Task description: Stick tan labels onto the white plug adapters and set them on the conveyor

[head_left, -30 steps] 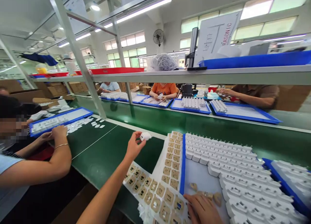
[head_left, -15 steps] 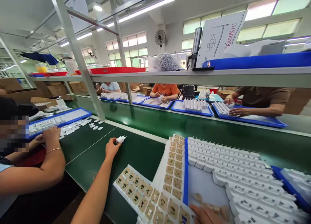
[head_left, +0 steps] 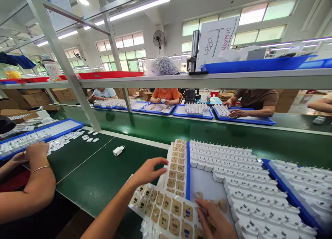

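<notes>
My left hand [head_left: 149,170] hovers open over the green belt, just left of a white sheet of tan square labels [head_left: 177,170], holding nothing. A single white plug adapter [head_left: 118,150] lies on the belt [head_left: 103,170] farther left, apart from the hand. My right hand [head_left: 214,220] rests low on the bare floor of the blue tray [head_left: 207,187], fingers touching small tan label pieces [head_left: 221,204]; whether it grips one I cannot tell. Rows of white adapters [head_left: 233,170] fill the tray's far and right side. A second label sheet [head_left: 163,211] lies under my forearms.
A co-worker's arm with a bracelet [head_left: 38,170] reaches in at the left beside a blue tray [head_left: 38,132] and loose white parts [head_left: 64,140]. Another tray of adapters [head_left: 306,183] sits at right. A metal shelf [head_left: 207,79] crosses overhead; several people work across the belt.
My left hand set the white adapter down on the belt to the left and drew back toward the label sheet, now empty. The right hand stayed on the tray floor.
</notes>
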The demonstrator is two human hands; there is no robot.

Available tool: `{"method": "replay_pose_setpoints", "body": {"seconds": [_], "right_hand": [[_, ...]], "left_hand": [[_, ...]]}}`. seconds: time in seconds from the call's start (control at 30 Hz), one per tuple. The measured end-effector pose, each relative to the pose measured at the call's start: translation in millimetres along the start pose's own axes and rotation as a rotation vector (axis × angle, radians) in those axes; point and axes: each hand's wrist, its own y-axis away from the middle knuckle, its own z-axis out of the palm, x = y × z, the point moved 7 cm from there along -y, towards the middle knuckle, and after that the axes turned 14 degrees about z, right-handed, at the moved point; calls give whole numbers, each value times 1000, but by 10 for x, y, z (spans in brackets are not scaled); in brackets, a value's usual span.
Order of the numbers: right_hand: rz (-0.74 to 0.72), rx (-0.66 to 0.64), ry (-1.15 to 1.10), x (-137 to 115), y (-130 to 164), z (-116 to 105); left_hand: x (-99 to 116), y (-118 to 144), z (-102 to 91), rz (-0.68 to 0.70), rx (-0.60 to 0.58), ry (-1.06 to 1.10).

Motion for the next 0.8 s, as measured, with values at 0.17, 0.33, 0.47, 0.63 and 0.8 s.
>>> {"method": "replay_pose_setpoints", "body": {"seconds": [0.17, 0.33, 0.47, 0.63, 0.8], "right_hand": [[157, 25, -92, -71, -36, -149], [321, 16, -160, -55, -59, -184], [421, -12, -226, 2, -21, -173], [450, -182, -382, 31, 1, -61], [392, -306, -428, -65, -6, 11]], "left_hand": [[736, -180, 825, 198, -510, 246], [526, -143, 1098, 55, -643, 407], [376, -104, 1073, -47, -603, 474], [329, -172, 912, -20, -499, 528], [399, -111, 936, -45, -585, 647]]}}
